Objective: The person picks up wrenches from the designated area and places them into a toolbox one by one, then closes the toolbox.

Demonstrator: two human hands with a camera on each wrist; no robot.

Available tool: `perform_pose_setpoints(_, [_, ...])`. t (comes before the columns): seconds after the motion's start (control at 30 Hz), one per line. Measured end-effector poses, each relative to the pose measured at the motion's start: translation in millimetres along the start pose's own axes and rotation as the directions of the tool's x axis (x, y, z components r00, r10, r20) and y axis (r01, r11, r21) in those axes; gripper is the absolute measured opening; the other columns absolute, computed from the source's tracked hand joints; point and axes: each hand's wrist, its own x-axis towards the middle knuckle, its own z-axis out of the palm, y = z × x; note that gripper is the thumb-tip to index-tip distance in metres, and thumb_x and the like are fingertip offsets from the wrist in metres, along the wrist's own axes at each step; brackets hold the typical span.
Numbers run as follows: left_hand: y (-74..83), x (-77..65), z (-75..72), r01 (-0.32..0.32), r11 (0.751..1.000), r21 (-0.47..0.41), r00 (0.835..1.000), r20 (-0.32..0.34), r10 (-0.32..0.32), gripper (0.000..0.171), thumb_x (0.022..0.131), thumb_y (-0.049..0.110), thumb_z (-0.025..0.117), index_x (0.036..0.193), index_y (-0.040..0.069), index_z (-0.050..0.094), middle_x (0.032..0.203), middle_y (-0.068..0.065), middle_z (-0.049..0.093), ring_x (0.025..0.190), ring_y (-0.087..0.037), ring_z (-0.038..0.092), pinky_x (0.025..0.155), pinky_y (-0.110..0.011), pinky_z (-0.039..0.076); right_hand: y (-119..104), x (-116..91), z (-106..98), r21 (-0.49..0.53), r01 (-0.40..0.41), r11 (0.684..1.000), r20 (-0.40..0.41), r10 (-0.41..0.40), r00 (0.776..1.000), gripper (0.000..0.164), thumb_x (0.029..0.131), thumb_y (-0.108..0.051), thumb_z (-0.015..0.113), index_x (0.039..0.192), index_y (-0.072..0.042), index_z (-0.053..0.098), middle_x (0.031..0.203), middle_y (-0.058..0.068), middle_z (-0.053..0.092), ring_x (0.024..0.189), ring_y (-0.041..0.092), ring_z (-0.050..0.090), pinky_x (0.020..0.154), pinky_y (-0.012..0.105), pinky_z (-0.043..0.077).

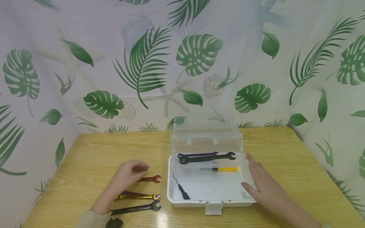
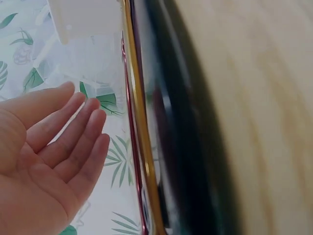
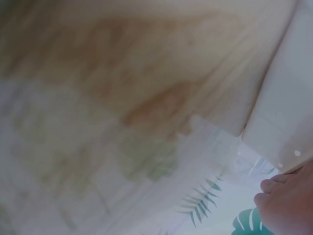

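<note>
My left hand (image 1: pixel 129 172) hovers over the left part of the table with its fingers loosely bent and nothing in them. Partly under it lies a red wrench (image 1: pixel 154 179). Nearer me are a gold wrench (image 1: pixel 142 196) with a purple one close behind it, and a black wrench (image 1: pixel 137 208). My right hand (image 1: pixel 263 183) rests at the right rim of a white toolbox (image 1: pixel 196 204), fingers extended along the side and thumb over the inside. In the left wrist view the left hand (image 2: pixel 63 147) shows an empty palm beside the gold wrench (image 2: pixel 141 107).
The toolbox's clear lid (image 1: pixel 206 139) stands raised at the back. Inside are a black wrench (image 1: pixel 206 158), a purple wrench (image 1: pixel 196 155), a yellow-handled screwdriver (image 1: pixel 226 169) and a black-handled screwdriver (image 1: pixel 183 192). A latch (image 1: pixel 214 209) hangs in front. A leaf-print curtain (image 1: pixel 159 63) borders the table.
</note>
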Motion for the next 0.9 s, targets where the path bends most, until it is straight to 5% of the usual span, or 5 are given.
perform_pose_setpoints(0.17, [-5.5,-2.4,-2.5,0.017,1.0,0.018,1.0,0.015,-0.018,0.015,0.094,0.003,0.078,0.109,0.003,0.079,0.109,-0.01,0.081,0.102,-0.027,0.076,0.091,-0.043,0.064,-1.0,1.0,-0.4,0.0,-0.011,1.0,0.007,0.011,1.0,0.092,0.107,-0.041,0.062,0.17,-0.004,0.006,0.178,0.019,0.013,0.158,0.05,0.028,0.131,0.062,0.02])
perform_pose_setpoints(0.6, [-17.1,-6.2,-9.8,0.053,0.996,0.072,0.997,0.058,-0.058,0.02,0.088,0.001,0.082,0.108,0.003,0.079,0.108,-0.01,0.08,0.099,-0.026,0.075,0.092,-0.045,0.063,-1.7,0.4,-0.7,-0.004,-0.002,1.0,0.004,0.002,1.0,0.092,0.106,-0.04,0.063,0.17,-0.002,0.007,0.178,0.021,0.014,0.158,0.05,0.028,0.134,0.057,0.016])
perform_pose_setpoints(0.9, [-31.9,-3.3,-9.5,0.016,0.999,0.041,0.992,0.126,-0.022,0.02,0.084,-0.002,0.085,0.102,0.003,0.079,0.093,-0.004,0.075,0.084,-0.011,0.065,0.073,-0.023,0.057,-3.8,2.9,-1.7,-0.01,-0.027,1.0,0.026,0.027,0.999,0.095,0.105,-0.041,0.064,0.17,-0.002,0.007,0.178,0.022,0.014,0.157,0.052,0.027,0.124,0.071,0.028])
